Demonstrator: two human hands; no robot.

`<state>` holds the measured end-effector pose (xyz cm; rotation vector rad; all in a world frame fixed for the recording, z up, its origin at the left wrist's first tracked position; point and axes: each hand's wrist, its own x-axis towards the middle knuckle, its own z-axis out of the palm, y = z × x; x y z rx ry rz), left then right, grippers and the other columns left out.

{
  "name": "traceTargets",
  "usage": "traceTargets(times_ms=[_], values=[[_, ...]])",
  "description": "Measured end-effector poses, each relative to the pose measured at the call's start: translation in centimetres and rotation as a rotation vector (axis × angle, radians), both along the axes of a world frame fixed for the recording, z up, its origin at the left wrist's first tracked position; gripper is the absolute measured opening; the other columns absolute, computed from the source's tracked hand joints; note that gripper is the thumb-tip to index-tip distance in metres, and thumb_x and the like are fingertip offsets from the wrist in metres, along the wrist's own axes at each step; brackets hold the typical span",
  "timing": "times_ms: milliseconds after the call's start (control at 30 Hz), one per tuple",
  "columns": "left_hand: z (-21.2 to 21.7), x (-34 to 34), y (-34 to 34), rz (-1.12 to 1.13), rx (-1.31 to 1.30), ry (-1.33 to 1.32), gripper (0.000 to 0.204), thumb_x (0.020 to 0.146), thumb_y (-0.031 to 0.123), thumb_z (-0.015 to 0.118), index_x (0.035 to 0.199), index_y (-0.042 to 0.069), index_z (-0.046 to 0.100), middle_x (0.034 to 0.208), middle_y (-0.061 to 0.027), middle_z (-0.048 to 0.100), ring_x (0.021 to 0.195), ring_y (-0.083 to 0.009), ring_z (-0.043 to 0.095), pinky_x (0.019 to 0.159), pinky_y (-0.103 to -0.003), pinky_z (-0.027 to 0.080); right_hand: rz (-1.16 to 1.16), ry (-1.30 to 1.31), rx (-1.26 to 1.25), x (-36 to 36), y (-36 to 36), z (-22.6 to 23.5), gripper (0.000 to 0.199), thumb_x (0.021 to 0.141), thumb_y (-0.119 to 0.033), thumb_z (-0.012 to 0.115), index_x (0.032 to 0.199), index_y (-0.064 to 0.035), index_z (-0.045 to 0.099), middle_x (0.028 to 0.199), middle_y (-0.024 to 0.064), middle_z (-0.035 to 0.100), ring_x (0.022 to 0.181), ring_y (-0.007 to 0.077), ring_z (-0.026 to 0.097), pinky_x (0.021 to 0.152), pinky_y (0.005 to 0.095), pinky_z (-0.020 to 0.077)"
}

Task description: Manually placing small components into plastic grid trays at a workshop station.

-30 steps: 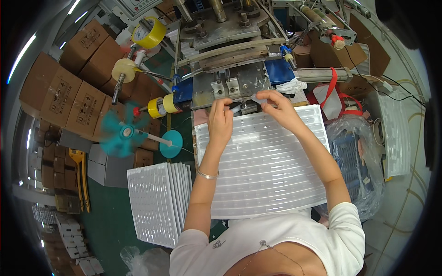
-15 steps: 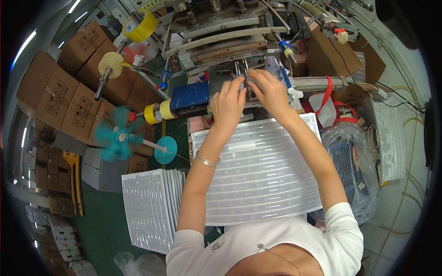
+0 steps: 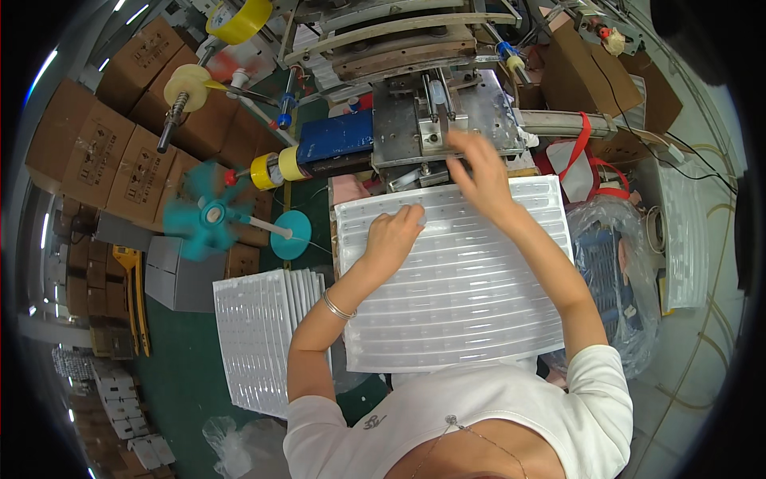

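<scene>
Resting on the tray, the left hand has its fingers curled loosely, fingertips pressed near the tray's far edge; it grips nothing that I can see. The right hand is lifted just beyond that far edge, fingers spread open, blurred, and close to the press that stands right behind the tray. Whether a small part sits between its fingertips, I cannot tell.

The tray is white, ribbed with many narrow rows, and lies flat directly in front of the person. To the left of the tray leans a stack of trays of the same kind, and further left a teal fan is turning.

I judge the main risk to be the right hand: it is very near the metal plates of the press, so a finger could get pinched if the mechanism closes. Another risk is the tray itself; it looks thin and light, and pressure from the left hand near one edge may tip or slide it, disturbing anything in the rows.
</scene>
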<state>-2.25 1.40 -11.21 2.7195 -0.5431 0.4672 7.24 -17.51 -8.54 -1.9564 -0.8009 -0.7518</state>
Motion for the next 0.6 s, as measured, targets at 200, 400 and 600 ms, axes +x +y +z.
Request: traceTargets(times_ms=[200, 400, 600], values=[[-2.0, -0.7, 0.9, -0.055, 0.275, 0.092, 0.032, 0.071, 0.008, 0.067, 0.101, 0.009, 0.055, 0.082, -0.0086, 0.059, 0.065, -0.0279, 0.062, 0.060, -0.036, 0.049, 0.203, 0.170, -0.665, -5.1, -2.4, -6.0, 0.025, 0.073, -0.004, 0.063, 0.097, -0.0102, 0.065, 0.086, 0.0072, 0.058, 0.082, 0.0254, 0.061, 0.069, 0.0353, 0.0512], [-1.2, -0.7, -2.0, 0.034, 0.004, 0.106, 0.032, 0.072, 0.000, 0.056, 0.103, 0.005, 0.053, 0.087, -0.0130, 0.057, 0.079, -0.0263, 0.060, 0.064, -0.037, 0.047, 0.215, 0.241, -0.566, -4.6, -2.9, -6.8, 0.022, 0.072, -0.005, 0.061, 0.093, -0.0107, 0.063, 0.088, 0.0091, 0.057, 0.080, 0.0244, 0.061, 0.066, 0.0337, 0.0520], [-2.8, 0.9, -3.8, -0.163, -0.191, 0.005, 0.027, 0.074, 0.001, 0.062, 0.100, 0.005, 0.057, 0.095, -0.0100, 0.057, 0.086, -0.0314, 0.058, 0.075, -0.038, 0.048, 0.113, 0.536, -0.215, -3.9, -3.5, -2.6, 0.022, 0.074, -0.006, 0.063, 0.095, -0.0040, 0.057, 0.093, 0.0099, 0.057, 0.082, 0.0233, 0.061, 0.073, 0.0319, 0.0512]])
